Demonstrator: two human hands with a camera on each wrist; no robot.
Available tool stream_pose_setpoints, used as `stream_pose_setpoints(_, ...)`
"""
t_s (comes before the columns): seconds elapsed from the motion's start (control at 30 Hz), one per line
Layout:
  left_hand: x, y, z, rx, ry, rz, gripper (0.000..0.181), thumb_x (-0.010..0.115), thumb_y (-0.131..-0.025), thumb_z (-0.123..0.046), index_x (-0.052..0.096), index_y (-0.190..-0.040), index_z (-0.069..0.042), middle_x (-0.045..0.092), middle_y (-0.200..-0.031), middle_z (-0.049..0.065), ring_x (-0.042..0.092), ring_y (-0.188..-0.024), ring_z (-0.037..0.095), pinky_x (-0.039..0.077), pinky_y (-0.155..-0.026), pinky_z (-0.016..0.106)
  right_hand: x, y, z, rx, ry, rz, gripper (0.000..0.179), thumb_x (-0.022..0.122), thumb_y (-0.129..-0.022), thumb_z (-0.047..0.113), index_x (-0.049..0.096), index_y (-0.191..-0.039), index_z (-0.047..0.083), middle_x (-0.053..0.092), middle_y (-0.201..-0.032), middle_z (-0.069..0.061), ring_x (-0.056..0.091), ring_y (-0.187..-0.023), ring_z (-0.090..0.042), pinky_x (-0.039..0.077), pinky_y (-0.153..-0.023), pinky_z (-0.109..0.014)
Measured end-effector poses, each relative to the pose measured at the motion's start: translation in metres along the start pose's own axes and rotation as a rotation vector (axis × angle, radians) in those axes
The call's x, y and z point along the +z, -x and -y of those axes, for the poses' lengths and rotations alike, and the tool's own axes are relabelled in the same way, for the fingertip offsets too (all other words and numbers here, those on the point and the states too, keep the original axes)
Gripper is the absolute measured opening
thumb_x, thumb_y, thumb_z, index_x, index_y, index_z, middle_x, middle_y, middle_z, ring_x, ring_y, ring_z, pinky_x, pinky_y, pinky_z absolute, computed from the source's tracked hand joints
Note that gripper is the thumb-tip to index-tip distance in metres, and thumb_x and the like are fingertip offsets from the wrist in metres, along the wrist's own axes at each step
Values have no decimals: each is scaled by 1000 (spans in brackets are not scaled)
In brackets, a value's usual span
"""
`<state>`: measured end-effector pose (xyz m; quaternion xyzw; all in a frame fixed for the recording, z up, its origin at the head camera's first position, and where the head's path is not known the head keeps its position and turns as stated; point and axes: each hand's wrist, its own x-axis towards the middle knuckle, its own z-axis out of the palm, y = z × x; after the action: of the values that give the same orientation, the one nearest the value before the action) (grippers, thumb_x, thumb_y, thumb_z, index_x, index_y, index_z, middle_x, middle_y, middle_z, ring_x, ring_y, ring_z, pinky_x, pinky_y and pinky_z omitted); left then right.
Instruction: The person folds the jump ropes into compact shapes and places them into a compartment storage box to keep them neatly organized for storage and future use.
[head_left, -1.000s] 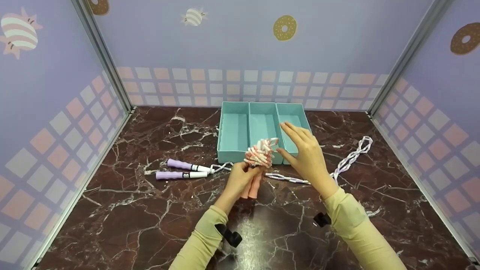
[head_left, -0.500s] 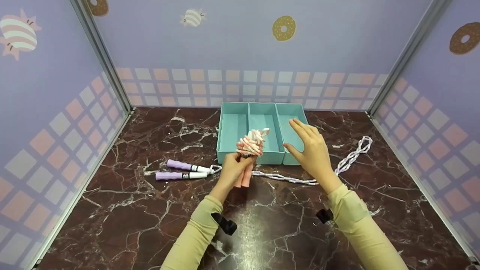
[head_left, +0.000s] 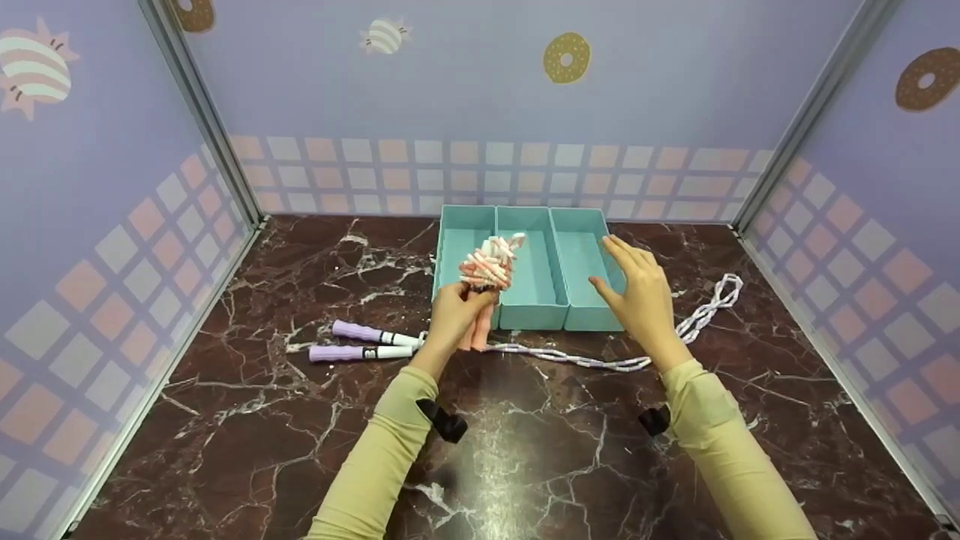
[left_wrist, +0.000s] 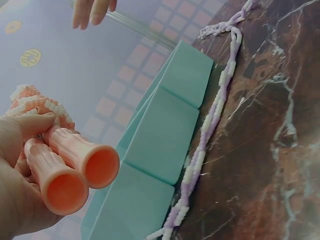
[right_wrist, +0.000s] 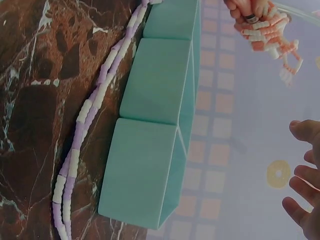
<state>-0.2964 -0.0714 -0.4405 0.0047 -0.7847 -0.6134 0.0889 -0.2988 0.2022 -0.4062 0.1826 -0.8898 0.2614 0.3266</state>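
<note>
- Both hands had drawn farther apart, the left hand (head_left: pixel 454 313) forward and leftward along the teal box (head_left: pixel 532 317).
- Its fingers and thumb gripped the pink-and-white jump rope (head_left: pixel 487 268), which appeared over the box's left divider.
- Wide-spread fingers marked the right hand (head_left: pixel 643 298), near the box's right compartment.
- Along the box's front lay the purple-and-white jump rope (left_wrist: pixel 199 161).

We stretch our left arm (head_left: pixel 375 457) and right arm (head_left: pixel 731 457) forward — the left hand (head_left: pixel 452 315) curled in a grip, thumb pressing; the right hand (head_left: pixel 639 294) raised apart from it, fingers loosely extended, thumb spread.
</note>
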Motion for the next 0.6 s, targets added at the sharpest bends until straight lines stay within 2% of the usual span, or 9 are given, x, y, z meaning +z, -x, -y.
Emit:
stream_pose_setpoints(0.2, -5, -11, -7, -2, 6, -10, 26, 75, -82, -17, 72, -97, 4, 58, -70, -4, 52, -62, 6, 43, -55, 17, 2, -5, -10, 54, 14, 13, 56, 76, -87, 22, 58, -137, 6, 60, -139, -16, 55, -125, -36, 44, -104, -53)
stream_pose_setpoints(0.37, -7, -21, -12, -34, -7, -21, 27, 74, -82, -19, 72, -98, 3, 61, -73, -3, 53, -65, 7, 44, -57, 17, 7, -7, -23, 101, 31, 7, 51, 75, -88, 21, 60, -134, 6, 63, -134, -18, 57, -122, -38, 45, -103, -53)
stream_pose_setpoints(0.6, -4, -37, -11, -68, 17, -12, 32, 72, -82, -17, 72, -107, 3, 69, -89, 7, 59, -75, 11, 49, -65, 19, 18, 3, -45, 242, 79, 38, 45, 71, -90, 21, 62, -132, 6, 64, -131, -19, 58, -120, -41, 47, -100, -56)
